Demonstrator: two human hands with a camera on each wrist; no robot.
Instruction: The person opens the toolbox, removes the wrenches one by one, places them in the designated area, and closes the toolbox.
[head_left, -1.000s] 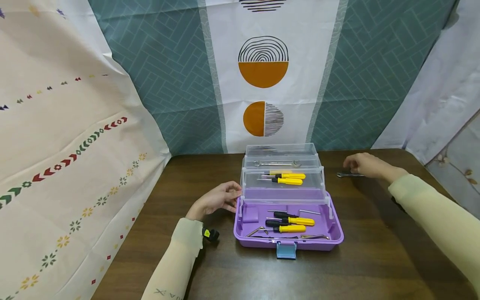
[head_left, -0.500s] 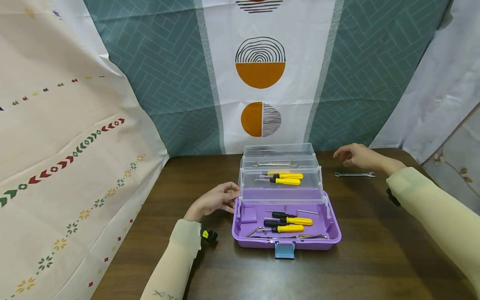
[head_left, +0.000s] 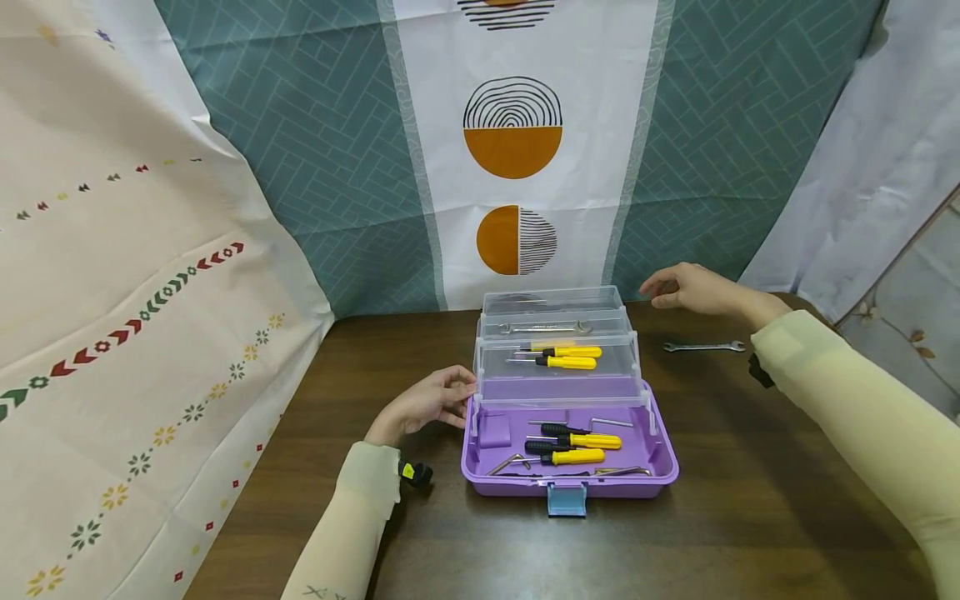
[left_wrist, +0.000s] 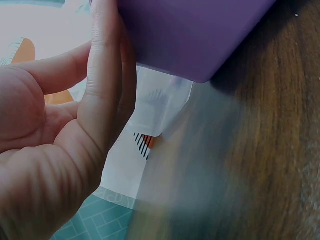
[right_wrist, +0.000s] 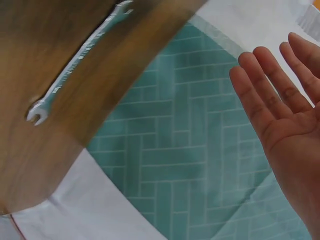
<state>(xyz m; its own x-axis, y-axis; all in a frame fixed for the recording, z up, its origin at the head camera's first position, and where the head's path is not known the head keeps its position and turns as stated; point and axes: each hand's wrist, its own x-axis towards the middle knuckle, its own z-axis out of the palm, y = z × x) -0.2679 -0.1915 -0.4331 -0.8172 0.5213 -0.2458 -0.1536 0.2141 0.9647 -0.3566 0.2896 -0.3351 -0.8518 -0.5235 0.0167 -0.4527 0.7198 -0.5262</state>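
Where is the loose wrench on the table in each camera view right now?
Head: the wrench lies flat on the table, right of the toolbox, below the raised right hand.
Left wrist: not in view; only the left hand against the purple box.
Right wrist: upper left, on the wood.
Shared landmark: the teal herringbone curtain.
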